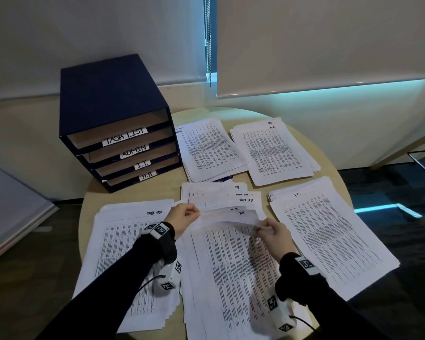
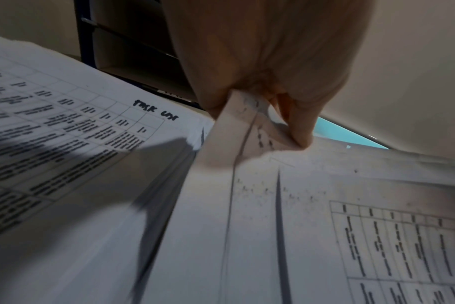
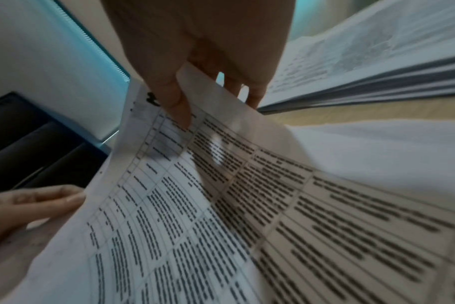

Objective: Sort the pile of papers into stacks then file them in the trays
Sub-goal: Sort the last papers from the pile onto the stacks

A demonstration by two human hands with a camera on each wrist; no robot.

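Note:
A loose pile of printed sheets [image 1: 231,278] lies in front of me on the round table [image 1: 249,176]. My left hand [image 1: 182,215] pinches the far left corner of its top sheets [image 2: 249,127]. My right hand [image 1: 271,231] pinches the far right corner of the top sheet [image 3: 221,185], thumb on top and fingers beneath, so its far edge [image 1: 228,217] is raised. A stack marked TASK LIST [image 1: 123,253] lies to the left. The navy tray unit [image 1: 113,119] stands at the back left, labelled TASK LIST, ADMIN, I.T. and H.R.
Two sorted stacks lie at the back, one beside the trays [image 1: 209,148] and one marked H.R. [image 1: 272,150]. A further stack [image 1: 329,239] lies to the right. More labelled sheets [image 1: 221,195] fan out beyond the pile. The wall and blinds stand close behind the table.

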